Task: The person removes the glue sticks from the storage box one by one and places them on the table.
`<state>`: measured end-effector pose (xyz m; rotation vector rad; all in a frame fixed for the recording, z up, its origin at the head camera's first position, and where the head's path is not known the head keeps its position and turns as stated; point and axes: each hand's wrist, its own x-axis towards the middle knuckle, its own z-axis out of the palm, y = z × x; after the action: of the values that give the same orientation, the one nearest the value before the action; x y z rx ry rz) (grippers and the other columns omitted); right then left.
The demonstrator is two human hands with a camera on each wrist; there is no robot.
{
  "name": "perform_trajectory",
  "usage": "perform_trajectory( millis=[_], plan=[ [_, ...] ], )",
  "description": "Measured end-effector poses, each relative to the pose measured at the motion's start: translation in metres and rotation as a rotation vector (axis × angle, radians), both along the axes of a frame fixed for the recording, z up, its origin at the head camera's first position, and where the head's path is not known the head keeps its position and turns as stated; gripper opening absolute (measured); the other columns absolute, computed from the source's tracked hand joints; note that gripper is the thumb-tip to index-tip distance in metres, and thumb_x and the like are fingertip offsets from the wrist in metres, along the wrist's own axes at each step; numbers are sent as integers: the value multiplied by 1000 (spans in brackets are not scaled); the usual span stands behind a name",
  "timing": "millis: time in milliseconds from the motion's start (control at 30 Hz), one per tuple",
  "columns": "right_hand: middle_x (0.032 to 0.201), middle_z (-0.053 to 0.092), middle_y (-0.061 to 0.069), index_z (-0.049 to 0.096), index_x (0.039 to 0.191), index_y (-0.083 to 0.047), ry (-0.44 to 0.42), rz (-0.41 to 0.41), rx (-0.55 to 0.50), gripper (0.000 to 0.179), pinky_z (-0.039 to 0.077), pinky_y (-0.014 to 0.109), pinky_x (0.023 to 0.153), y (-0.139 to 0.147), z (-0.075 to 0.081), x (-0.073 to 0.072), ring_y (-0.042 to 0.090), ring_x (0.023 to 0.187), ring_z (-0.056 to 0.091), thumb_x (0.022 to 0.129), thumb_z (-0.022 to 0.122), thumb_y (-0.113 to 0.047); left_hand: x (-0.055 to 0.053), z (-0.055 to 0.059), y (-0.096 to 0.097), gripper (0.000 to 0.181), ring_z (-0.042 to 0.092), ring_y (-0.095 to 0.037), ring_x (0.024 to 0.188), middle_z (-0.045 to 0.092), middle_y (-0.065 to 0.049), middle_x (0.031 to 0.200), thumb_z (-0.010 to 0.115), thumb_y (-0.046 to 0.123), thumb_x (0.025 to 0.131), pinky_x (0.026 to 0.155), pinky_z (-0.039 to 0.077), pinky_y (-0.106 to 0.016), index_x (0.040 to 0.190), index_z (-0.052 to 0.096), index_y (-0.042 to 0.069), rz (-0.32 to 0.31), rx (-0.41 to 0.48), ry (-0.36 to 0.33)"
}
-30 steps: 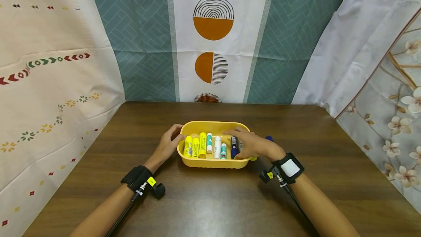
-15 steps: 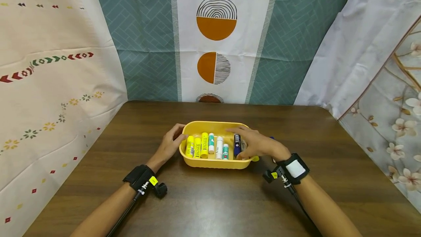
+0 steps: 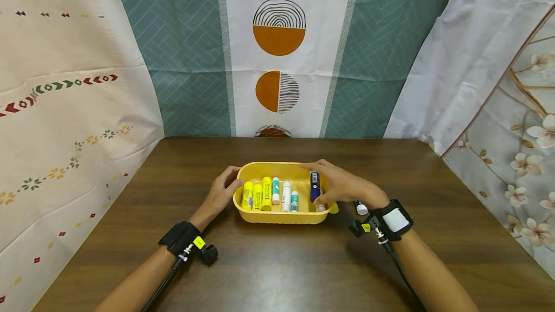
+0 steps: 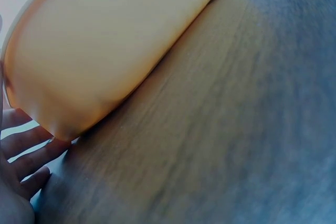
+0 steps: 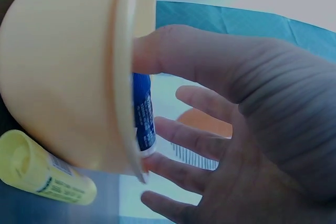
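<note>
Left hand (image 3: pixel 218 192) is touching the yellow tub (image 3: pixel 277 217) with fingers spread; right hand (image 3: pixel 344 184) is extending over the opposite end, fingers spread around the dark-blue stick (image 3: pixel 314 187) inside. Tub is sitting on the tabletop (image 3: pixel 277 264).

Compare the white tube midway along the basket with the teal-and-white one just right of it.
The white cylindrical tube is nearly all white, while the teal-and-white cylindrical tube has a teal section. The white tube looks longer; the teal one shorter. Both sit in the yellow plastic basket.
</note>
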<state>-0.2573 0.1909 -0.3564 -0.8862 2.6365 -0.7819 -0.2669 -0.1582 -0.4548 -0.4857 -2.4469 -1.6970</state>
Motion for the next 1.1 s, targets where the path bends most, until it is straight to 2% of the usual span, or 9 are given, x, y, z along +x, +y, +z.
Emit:
perform_trajectory(
  millis=[167, 367, 633, 867, 1100],
  plan=[
    [154, 36, 15, 34, 158, -16, 11, 16, -47, 96, 40, 60, 108, 6, 7, 3, 35, 131, 43, 78, 88, -16, -3, -8, -2, 34, 55, -32, 123, 59, -15, 136, 55, 15, 103, 110, 40, -54, 136, 54, 8, 12, -3, 19],
    [155, 36, 15, 32, 158, -16, 40, 9, -51, 98, 41, 60, 107, 15, 12, 4, 35, 134, 43, 79, 88, -15, 0, -10, -3, 31, 56, -28, 120, 60, -11, 134, 56, 16, 102, 108, 42, -52, 133, 55, 12, 27, -14, 12],
    [152, 39, 17, 29, 159, -11, 56, 10, -46, 98, 40, 61, 107, 35, 16, 2, 38, 137, 41, 80, 87, -15, -2, -10, -2, 31, 56, -29, 125, 60, -10, 135, 56, 19, 103, 108, 42, -53, 133, 56, 13, 14, -18, 41],
    [147, 42, 17, 26, 160, -14, 51, 38, -33, 99, 37, 64, 108, 46, 19, 1, 37, 136, 42, 81, 86, -19, -3, -8, -3, 33, 55, -31, 125, 59, -12, 136, 57, 19, 103, 108, 41, -54, 135, 55, 12, 14, -9, 30],
    [150, 38, 21, 23, 160, -11, 25, 22, -12, 100, 45, 60, 103, 54, 21, 1, 40, 136, 41, 82, 86, -16, 1, -4, -2, 33, 54, -32, 126, 58, -14, 137, 56, 17, 103, 109, 40, -55, 135, 54, 10, 16, -17, 20]
  ],
)
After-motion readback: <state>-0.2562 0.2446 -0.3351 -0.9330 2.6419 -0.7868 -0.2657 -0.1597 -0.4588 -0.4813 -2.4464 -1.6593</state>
